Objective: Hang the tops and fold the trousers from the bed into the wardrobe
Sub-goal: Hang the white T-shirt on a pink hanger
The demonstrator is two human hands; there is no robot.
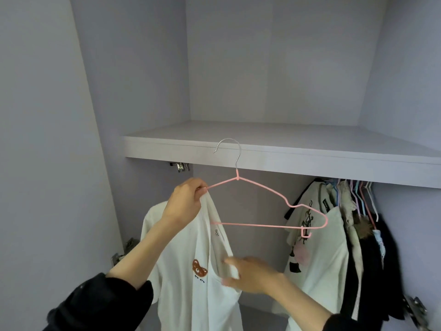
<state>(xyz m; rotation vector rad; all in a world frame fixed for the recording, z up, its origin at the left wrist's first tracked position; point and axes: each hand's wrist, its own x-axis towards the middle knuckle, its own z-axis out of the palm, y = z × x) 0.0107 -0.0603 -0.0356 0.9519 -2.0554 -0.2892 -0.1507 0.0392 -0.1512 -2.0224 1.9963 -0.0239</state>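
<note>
pink hanger (267,206) level left-right, hook up.

Left hand (185,201): raised, fingers pinched closed.
Right hand (250,274): lower, blurred, fingers apparently curled in a grip.

The neck label (216,232) inside the white T-shirt (191,295) reads roughly "fogn" — uncertain. Small lettering under its bear print (199,267) stays illegible.

A white T-shirt (191,271) with a brown bear print hangs half-threaded on a tilted pink wire hanger (265,206), its right end bare.
</note>
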